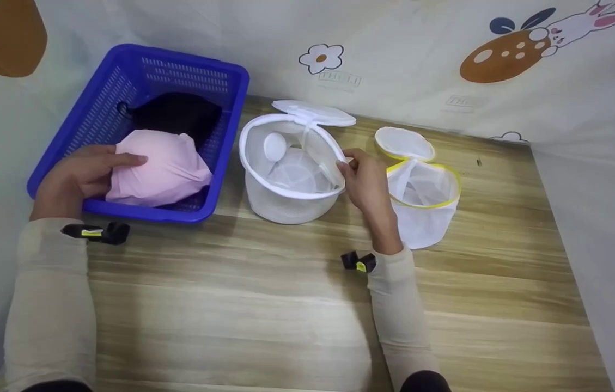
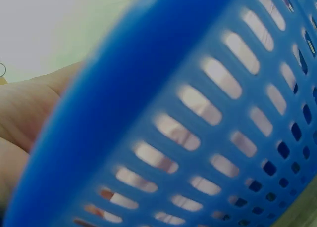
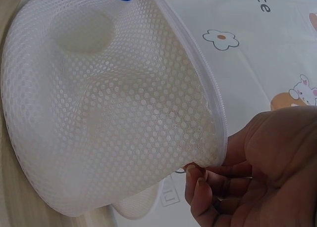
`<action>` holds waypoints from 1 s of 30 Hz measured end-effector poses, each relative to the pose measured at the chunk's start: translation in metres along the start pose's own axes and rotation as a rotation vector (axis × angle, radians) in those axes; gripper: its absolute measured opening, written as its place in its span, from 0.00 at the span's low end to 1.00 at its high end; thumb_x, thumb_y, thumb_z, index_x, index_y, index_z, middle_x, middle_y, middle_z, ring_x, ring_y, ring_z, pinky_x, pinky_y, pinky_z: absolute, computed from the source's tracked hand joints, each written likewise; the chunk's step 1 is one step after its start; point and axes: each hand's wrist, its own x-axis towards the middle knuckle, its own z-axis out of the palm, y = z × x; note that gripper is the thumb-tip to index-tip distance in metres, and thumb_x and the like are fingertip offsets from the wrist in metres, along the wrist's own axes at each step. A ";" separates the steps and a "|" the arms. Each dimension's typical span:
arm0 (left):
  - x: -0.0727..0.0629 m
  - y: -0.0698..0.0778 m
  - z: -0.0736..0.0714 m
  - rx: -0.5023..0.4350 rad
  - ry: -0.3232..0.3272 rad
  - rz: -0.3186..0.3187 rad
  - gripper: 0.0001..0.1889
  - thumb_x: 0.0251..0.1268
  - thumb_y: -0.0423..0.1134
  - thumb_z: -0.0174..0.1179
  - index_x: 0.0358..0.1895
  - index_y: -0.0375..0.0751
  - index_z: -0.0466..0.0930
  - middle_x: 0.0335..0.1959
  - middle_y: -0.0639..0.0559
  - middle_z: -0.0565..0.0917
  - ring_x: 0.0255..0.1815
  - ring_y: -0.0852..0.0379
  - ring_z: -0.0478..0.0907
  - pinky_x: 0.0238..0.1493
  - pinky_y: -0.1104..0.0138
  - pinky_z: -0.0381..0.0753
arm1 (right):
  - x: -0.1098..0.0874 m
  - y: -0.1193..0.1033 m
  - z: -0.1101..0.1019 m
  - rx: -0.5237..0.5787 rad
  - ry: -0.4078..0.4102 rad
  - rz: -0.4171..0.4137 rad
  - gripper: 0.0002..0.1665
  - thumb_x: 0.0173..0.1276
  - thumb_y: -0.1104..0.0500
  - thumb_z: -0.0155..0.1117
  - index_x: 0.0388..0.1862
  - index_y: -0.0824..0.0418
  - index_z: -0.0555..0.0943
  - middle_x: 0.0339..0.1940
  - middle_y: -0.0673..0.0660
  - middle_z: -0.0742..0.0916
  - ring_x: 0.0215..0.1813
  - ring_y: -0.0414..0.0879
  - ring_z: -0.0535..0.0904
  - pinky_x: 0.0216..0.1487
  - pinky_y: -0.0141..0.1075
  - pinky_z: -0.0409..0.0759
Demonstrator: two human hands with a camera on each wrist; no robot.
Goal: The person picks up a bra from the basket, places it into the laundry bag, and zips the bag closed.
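My left hand point(image 1: 81, 171) grips a smooth pink garment point(image 1: 160, 169) at its left side, thumb on top, inside the blue basket point(image 1: 201, 212). In the left wrist view the basket's slotted wall point(image 2: 163, 113) covers most of that hand, and pink cloth shows through the slots. With thumb and fingers, my right hand point(image 1: 366, 179) pinches the zippered rim of a white mesh laundry bag point(image 1: 296, 209). The bag stands upright, its round lid point(image 1: 315, 112) folded back. In the right wrist view the fingertips point(image 3: 195, 180) are at the rim of the mesh wall point(image 3: 124, 113).
A black garment point(image 1: 176, 111) lies in the basket behind the pink one. Right of the right hand stands a smaller white bag with yellow trim point(image 1: 421, 223), its lid point(image 1: 404, 142) folded back. Printed sheeting point(image 1: 394, 65) walls the wooden tabletop point(image 1: 231, 305) at the back and sides.
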 end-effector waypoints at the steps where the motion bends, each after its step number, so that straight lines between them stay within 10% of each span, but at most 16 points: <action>1: 0.000 0.000 0.000 -0.005 -0.001 0.001 0.08 0.64 0.33 0.61 0.45 0.41 0.75 0.34 0.54 0.82 0.33 0.60 0.80 0.34 0.69 0.80 | 0.000 0.000 0.000 0.001 -0.004 0.002 0.16 0.67 0.64 0.62 0.52 0.68 0.81 0.28 0.59 0.82 0.29 0.48 0.74 0.32 0.37 0.71; 30: -0.010 0.017 0.015 -0.068 0.047 0.124 0.08 0.63 0.31 0.62 0.43 0.43 0.77 0.31 0.51 0.82 0.29 0.58 0.81 0.28 0.68 0.81 | 0.001 -0.001 -0.001 -0.013 -0.033 0.031 0.16 0.68 0.62 0.62 0.52 0.68 0.81 0.27 0.58 0.81 0.29 0.47 0.73 0.31 0.36 0.70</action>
